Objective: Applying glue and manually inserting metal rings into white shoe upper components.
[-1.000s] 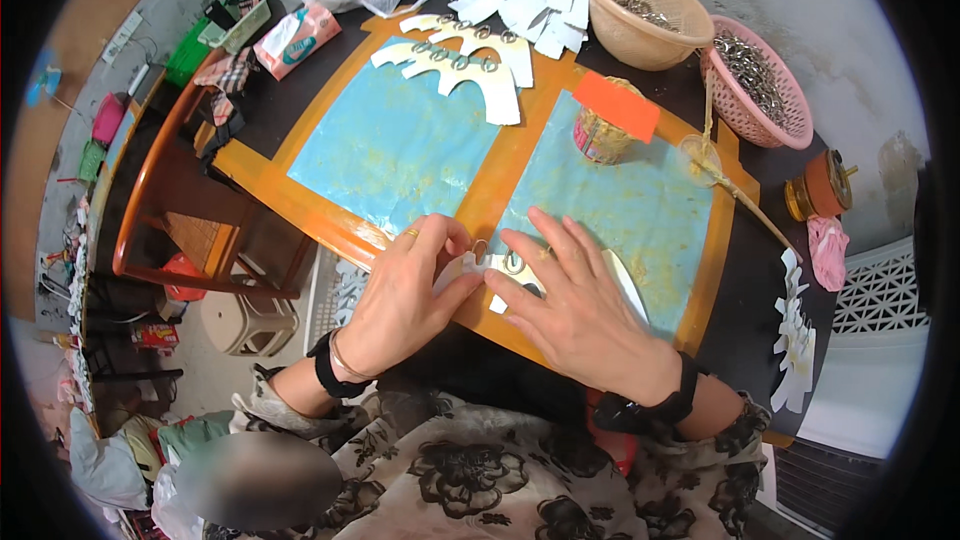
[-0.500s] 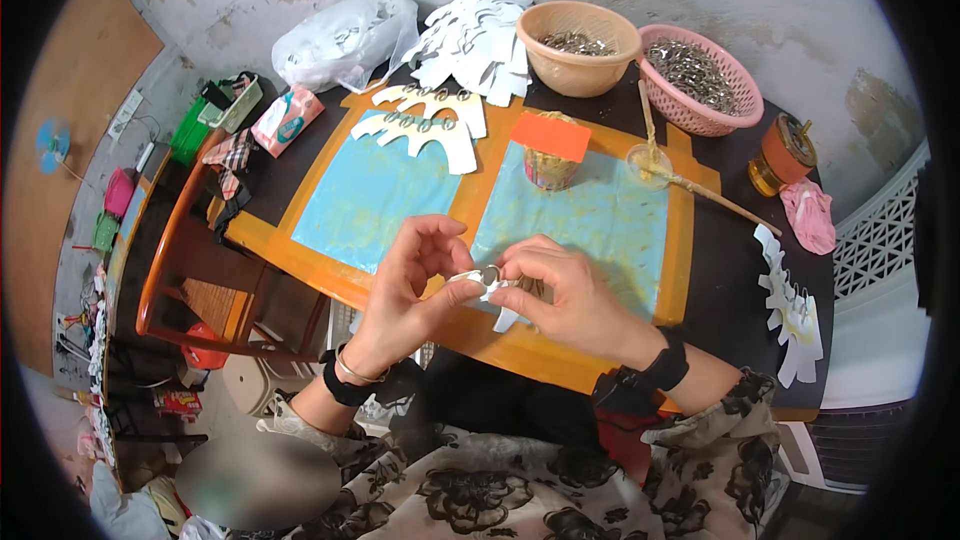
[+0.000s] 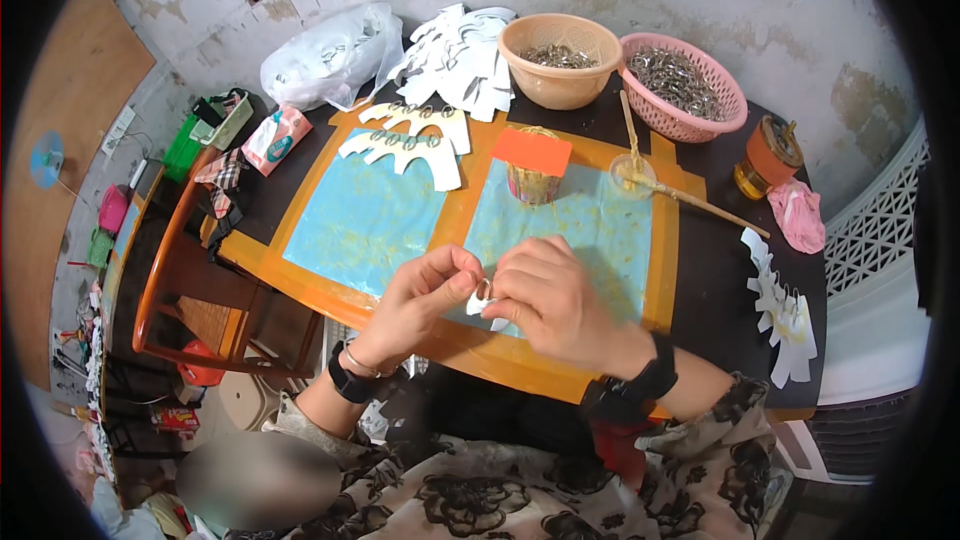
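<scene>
Over the near edge of the table my two hands meet at a small white cut piece (image 3: 477, 306) with a metal ring (image 3: 484, 288) at it. My left hand (image 3: 428, 290) is closed, thumb and forefinger pinching at the ring's left side. From the right, my right hand (image 3: 552, 298) is closed round the white piece, and its fingers hide most of it. Beyond them, two cream-coated white cutouts (image 3: 405, 152) with several metal rings lie on the left blue sheet (image 3: 350, 225). A tub with an orange flap (image 3: 532, 152) stands on the right blue sheet (image 3: 590, 240).
At the back are a clear plastic bag (image 3: 330, 55), piled white cutouts (image 3: 460, 60), and peach (image 3: 560, 80) and pink (image 3: 690, 120) baskets of metal pieces. A glue-smeared stick (image 3: 710, 208), a jar (image 3: 768, 160), a pink cloth (image 3: 797, 215) and a ringed white cutout (image 3: 785, 315) lie right.
My left fingers have curled into a tighter pinch at the ring. My right hand has turned over the white piece, covering more of it. The whole view has shifted slightly.
</scene>
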Demonstrator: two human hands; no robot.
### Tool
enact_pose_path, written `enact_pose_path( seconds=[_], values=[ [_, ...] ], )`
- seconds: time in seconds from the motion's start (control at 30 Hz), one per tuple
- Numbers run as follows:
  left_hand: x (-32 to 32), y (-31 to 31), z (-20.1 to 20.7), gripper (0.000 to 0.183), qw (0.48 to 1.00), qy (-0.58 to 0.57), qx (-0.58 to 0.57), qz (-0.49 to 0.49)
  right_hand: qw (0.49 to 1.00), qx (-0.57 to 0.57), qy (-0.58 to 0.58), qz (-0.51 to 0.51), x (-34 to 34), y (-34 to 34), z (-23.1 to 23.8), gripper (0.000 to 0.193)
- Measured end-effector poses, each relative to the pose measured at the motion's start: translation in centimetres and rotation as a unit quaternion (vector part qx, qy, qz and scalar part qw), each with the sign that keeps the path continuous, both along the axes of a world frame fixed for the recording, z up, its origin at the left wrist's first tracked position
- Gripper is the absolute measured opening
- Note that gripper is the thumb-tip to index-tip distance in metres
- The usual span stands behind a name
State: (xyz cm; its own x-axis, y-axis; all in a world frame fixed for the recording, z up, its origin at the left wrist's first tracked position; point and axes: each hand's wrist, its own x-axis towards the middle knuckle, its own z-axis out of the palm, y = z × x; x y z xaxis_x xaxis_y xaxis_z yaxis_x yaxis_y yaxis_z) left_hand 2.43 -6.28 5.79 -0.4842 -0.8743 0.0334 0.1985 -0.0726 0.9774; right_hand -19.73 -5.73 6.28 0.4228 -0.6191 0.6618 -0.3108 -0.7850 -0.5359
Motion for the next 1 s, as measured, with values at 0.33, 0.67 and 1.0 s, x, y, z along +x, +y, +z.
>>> enact_pose_path(
  seconds=[0.33, 0.67, 1.0],
  values=[
    [-1.2, -0.8, -1.2, 0.036, 0.981, 0.099, 0.168, 0.006, 0.986, 0.152, -0.063, 0.042, -1.1, -1.4, -1.2, 0.01],
    [-3.0, 0.4, -1.9, 0.043, 0.991, 0.079, 0.059, 0.094, 0.955, 0.247, -0.165, 0.012, -0.1, -0.2, -1.1, 0.019],
    [-3.1, 0.3, -1.5, 0.027, 0.987, -0.001, -0.022, 0.16, 0.899, 0.383, -0.2, 0.069, -0.3, -0.1, -1.6, 0.029]
  ],
)
